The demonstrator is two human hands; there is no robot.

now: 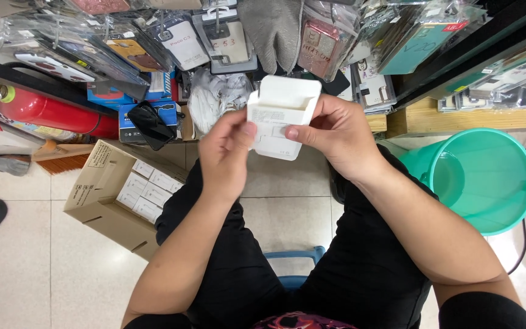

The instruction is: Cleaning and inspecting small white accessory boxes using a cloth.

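box: you hold a small white box (281,119) between both hands, in front of your chest and above your knees, its flap open at the end away from you.
left hand: your left hand (229,146) is closed on the box's left edge, thumb pressed on the face toward you, fingers hidden behind it.
right hand: your right hand (330,131) is wrapped round the right edge, thumb on the same face, just beside the left thumb.
long axis: the box stands roughly upright, leaning a little left, open end pointing away from you.
nearer hand: both touch it; neither is nearer.
left of your hands: an open brown carton (117,195) with rows of small white boxes sits on the floor, below and left of your left hand.
right of your hands: a green bucket (482,180) stands near your right forearm.
beyond your hands: hanging phone cases (178,39) and a red fire extinguisher (50,109).
surface: pale tiled floor (19,256); you sit on a blue stool (296,268).
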